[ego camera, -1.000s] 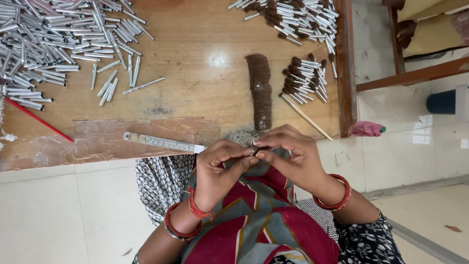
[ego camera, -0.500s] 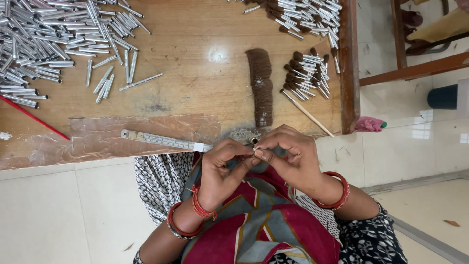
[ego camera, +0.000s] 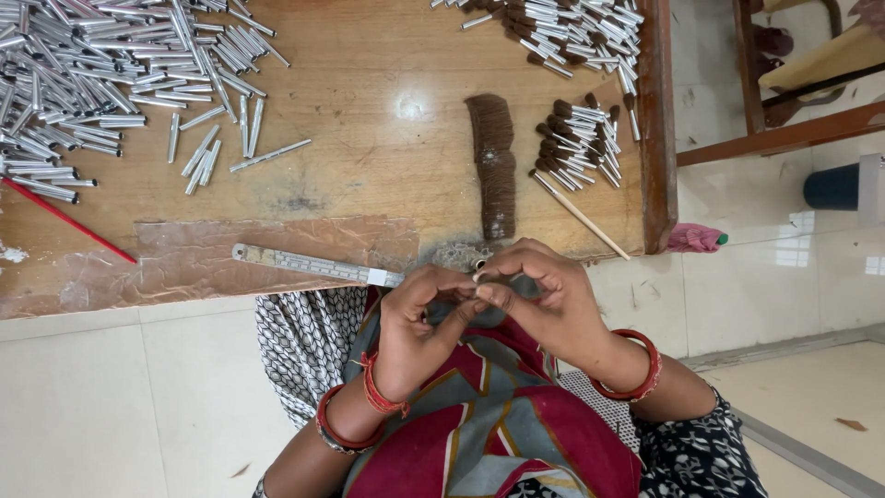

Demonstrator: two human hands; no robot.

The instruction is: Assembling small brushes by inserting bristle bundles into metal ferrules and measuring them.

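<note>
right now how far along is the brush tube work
Done: two piles of tubes with dark bristle tips on the right of the table. In hand: the left hand and right hand pinch one small piece together. Left: a big heap of bare metal tubes and a bristle strip.

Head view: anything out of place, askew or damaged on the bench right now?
Mostly orderly. A few metal tubes lie scattered apart from the big pile at top left. The bench edge carries a worn, peeling brown patch, and a steel ruler lies askew across it. Both hands, left hand and right hand, work over the lap.
</note>
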